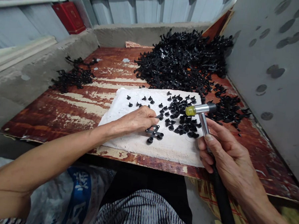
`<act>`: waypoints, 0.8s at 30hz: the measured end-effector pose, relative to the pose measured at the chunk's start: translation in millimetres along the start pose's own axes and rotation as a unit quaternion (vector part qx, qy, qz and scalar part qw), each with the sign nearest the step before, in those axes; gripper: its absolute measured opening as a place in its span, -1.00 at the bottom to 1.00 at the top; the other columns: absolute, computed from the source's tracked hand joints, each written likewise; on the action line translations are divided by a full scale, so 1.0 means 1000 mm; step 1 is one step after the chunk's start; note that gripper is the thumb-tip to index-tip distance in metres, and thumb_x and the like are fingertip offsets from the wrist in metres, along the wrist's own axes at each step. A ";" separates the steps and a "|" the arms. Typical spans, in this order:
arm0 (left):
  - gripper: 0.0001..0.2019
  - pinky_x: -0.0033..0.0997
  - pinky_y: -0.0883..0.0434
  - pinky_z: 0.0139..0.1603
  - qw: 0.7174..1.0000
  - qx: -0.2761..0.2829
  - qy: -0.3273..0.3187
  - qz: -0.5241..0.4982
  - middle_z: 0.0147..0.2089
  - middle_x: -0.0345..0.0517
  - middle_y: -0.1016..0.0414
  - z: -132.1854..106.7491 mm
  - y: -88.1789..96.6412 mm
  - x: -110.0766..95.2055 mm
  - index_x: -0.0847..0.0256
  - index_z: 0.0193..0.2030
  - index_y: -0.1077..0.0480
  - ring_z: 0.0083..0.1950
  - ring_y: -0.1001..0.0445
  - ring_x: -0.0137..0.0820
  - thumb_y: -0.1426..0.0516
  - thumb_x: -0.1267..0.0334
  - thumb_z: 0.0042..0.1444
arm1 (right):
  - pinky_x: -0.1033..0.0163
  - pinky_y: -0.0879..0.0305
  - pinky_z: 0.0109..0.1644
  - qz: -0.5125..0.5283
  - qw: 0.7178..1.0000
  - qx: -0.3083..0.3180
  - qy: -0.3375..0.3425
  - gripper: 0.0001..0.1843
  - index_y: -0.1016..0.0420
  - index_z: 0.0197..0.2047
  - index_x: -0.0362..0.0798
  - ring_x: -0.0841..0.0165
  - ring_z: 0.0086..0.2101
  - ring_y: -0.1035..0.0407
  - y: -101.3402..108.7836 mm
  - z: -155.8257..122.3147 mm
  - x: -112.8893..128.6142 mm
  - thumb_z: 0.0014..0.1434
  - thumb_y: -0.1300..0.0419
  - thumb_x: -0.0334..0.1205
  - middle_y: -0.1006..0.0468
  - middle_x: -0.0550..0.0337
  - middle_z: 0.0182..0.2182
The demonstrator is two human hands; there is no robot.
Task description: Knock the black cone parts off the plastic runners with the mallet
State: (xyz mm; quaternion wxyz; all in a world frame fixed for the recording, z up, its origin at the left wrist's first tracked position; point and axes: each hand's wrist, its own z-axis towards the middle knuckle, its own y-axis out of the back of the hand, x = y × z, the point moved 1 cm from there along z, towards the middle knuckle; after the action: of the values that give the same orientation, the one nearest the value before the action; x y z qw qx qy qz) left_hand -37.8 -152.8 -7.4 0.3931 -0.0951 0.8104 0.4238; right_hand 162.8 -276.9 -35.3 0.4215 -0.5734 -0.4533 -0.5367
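Our left hand (pixel 139 119) pinches a jointed linkage (pixel 154 133), seemingly positioning it; our right hand (pixel 225 151) grips a mallet (pixel 201 109); tapping needs steadiness.

In the right hand (pixel 226 152), a silver hammer (pixel 205 123) with yellow tip (pixel 190 110), black grip (pixel 222 196); under the left hand (pixel 142 119), white cloth (pixel 128 137).

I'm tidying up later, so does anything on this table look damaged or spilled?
Yes. The reddish-brown, wood-look tabletop has flaked into pale streaks, plainest left of the white rectangular fabric-like pad. Small shiny black parts also look spilled, scattered past the pad's right edge.
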 end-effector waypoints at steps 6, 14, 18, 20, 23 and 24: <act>-0.68 -0.47 0.13 -0.65 1.000 -0.011 -0.012 0.014 -0.69 -0.31 -0.06 0.005 0.003 0.000 0.20 -0.67 -0.11 -0.67 0.03 -0.61 -0.08 0.29 0.06 | 0.39 -0.16 -0.72 -0.134 0.990 0.033 0.039 -0.50 -0.30 0.22 0.02 0.48 -0.66 -0.16 0.002 0.007 -0.001 0.24 -0.10 -0.07 -0.35 0.30 -0.53; -0.71 -0.49 0.10 -0.65 0.999 0.023 -0.016 -0.017 -0.69 -0.33 -0.05 0.007 0.007 0.008 0.20 -0.64 -0.16 -0.69 0.04 -0.62 -0.09 0.25 0.06 | -0.06 -0.37 0.09 -0.318 0.910 0.068 0.258 -0.51 -0.31 0.25 -0.04 0.20 -0.06 -0.47 -0.017 0.018 0.016 0.26 -0.01 -0.31 -0.53 0.00 0.03; -0.71 -0.48 0.08 -0.67 1.000 0.014 -0.017 0.019 -0.70 -0.31 -0.08 0.007 0.008 0.005 0.18 -0.64 -0.13 -0.70 -0.01 -0.60 -0.08 0.25 0.03 | -0.06 -0.35 0.13 -0.346 0.876 0.052 0.333 -0.46 -0.26 0.30 0.00 0.17 0.03 -0.42 -0.023 0.020 0.023 0.26 0.01 -0.37 -0.47 0.01 0.10; -0.72 -0.47 0.08 -0.67 1.000 0.016 -0.014 0.018 -0.70 -0.30 -0.10 0.007 0.008 0.004 0.18 -0.64 -0.13 -0.70 -0.03 -0.58 -0.07 0.25 0.04 | -0.06 -0.42 0.03 -0.378 0.865 0.065 0.323 -0.43 -0.27 0.30 0.01 0.15 -0.07 -0.47 -0.023 0.022 0.021 0.22 0.00 -0.38 -0.55 -0.02 -0.03; -0.72 -0.45 0.08 -0.67 1.000 0.014 -0.009 0.014 -0.70 -0.29 -0.11 0.006 0.008 0.005 0.18 -0.64 -0.13 -0.70 -0.03 -0.58 -0.07 0.27 0.04 | -0.05 -0.48 -0.13 -0.427 0.847 0.100 0.300 -0.41 -0.31 0.28 0.01 0.19 -0.31 -0.48 -0.021 0.022 0.020 0.18 -0.01 -0.39 -0.58 0.01 -0.27; -0.72 -0.45 0.09 -0.67 1.000 0.015 -0.008 0.009 -0.70 -0.29 -0.11 0.006 0.008 0.005 0.18 -0.64 -0.13 -0.70 -0.03 -0.58 -0.07 0.27 0.04 | -0.04 -0.48 -0.13 -0.427 0.843 0.098 0.311 -0.41 -0.30 0.29 0.01 0.21 -0.33 -0.47 -0.021 0.021 0.021 0.19 0.00 -0.39 -0.58 0.02 -0.27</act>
State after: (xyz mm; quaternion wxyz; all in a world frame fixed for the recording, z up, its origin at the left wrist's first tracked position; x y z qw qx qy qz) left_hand -41.6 -142.6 -8.2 0.3970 -0.0785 0.8144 0.4159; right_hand 147.6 -250.4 -16.2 0.3236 -0.0811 -0.5487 -0.7666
